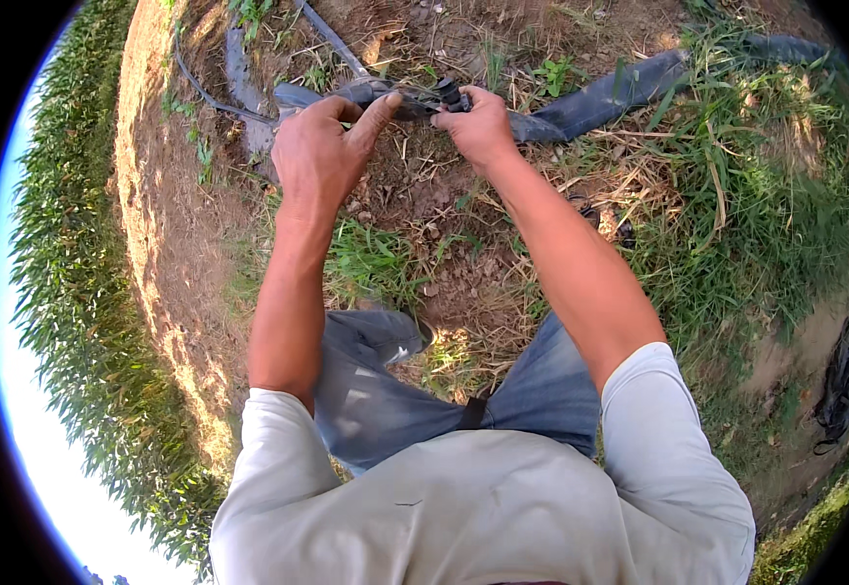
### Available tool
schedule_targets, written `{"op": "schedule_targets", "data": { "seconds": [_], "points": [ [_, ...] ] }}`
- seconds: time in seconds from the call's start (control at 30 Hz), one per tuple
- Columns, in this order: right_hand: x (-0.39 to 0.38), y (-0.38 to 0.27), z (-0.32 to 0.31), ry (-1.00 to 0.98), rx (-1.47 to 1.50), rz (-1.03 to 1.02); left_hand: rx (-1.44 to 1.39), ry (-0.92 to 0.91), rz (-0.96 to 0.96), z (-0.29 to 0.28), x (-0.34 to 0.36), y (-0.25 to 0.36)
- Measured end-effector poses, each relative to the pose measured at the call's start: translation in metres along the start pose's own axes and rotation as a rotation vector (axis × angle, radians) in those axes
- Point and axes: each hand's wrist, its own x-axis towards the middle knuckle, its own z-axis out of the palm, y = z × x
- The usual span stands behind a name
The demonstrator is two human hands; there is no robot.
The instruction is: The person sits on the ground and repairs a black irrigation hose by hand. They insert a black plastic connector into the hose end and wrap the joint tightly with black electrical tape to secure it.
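A dark, flat irrigation hose (610, 99) runs across the ground at the top of the head view, in front of my body. My left hand (319, 156) is closed on the hose, its thumb stretched along the top and its fingertips hidden behind. Just to the right, my right hand (481, 127) pinches a small black ribbed pipe fitting (450, 94) that stands up at the hose. How the fitting joins the hose cannot be made out, since my fingers cover part of it.
A thinner grey-black tube (332, 37) reaches the hose from the far side. Another thin black tube (212, 100) curves at the left. Green grass (736, 185) covers part of the right hose. Tangled black strips (848, 366) lie far right. Tall crop plants (83, 322) line the left.
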Motion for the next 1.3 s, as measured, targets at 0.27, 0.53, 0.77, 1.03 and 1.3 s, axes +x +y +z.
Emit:
{"op": "schedule_targets", "data": {
  "seconds": [0.27, 0.53, 0.77, 1.03, 1.3],
  "points": [
    [0.011, -0.027, -0.012, -0.022, -0.025, 0.043, -0.611, -0.172, -0.120, 0.071, 0.006, -0.035],
    [-0.013, -0.016, -0.025, -0.023, -0.091, 0.036, -1.103, -0.001, -0.189, 0.124, 0.043, -0.033],
    [-0.056, -0.026, -0.039, 0.015, -0.005, 0.010, -1.326, -0.007, -0.098, 0.140, 0.061, -0.059],
    [-0.082, -0.034, 0.000, 0.085, -0.216, -0.159, -1.575, -0.247, -0.097, 0.141, 0.060, -0.087],
    [-0.103, -0.010, 0.030, 0.215, -0.323, -0.239, -1.571, -0.348, -0.087, 0.134, 0.034, -0.110]
  ]
}}
